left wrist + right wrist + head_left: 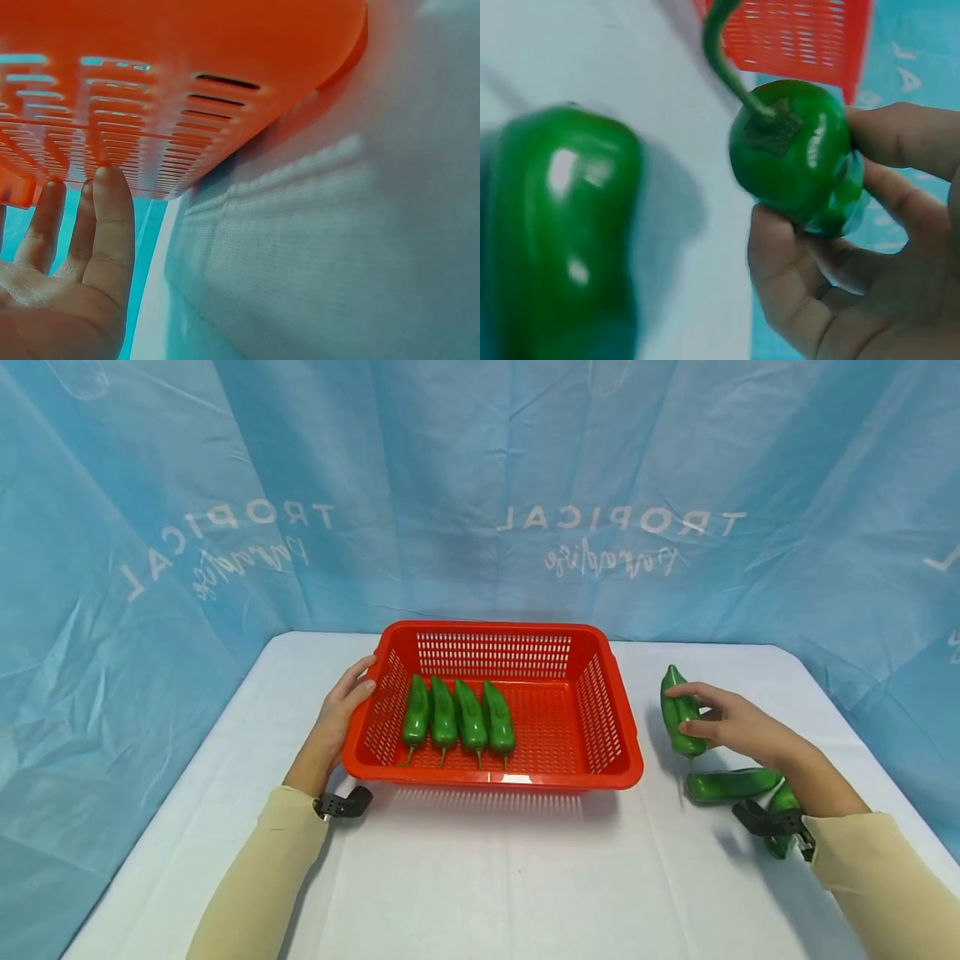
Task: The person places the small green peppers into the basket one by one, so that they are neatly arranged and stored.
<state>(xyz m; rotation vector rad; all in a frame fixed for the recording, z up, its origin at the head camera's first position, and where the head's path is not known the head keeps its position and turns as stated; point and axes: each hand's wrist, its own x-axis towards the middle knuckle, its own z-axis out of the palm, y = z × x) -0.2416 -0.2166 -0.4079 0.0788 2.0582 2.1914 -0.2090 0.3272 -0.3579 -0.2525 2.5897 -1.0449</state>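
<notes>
My right hand (738,722) pinches a green pepper (679,714) between thumb and fingers, right of the basket. In the right wrist view the held pepper (791,150) shows its curved stem towards the camera. My left hand (341,714) rests at the left side of a red plastic basket (495,781). In the left wrist view its fairly straight fingers (112,225) touch the slotted outer wall (247,60). Several green peppers (442,714) lie side by side in the basket's left half, stems towards me.
Below the right hand, another green pepper (731,785) lies crosswise on the white tablecloth (480,877). One more pepper (780,843) is partly hidden under the right wrist. A blue curtain (480,468) with printed lettering hangs behind the table.
</notes>
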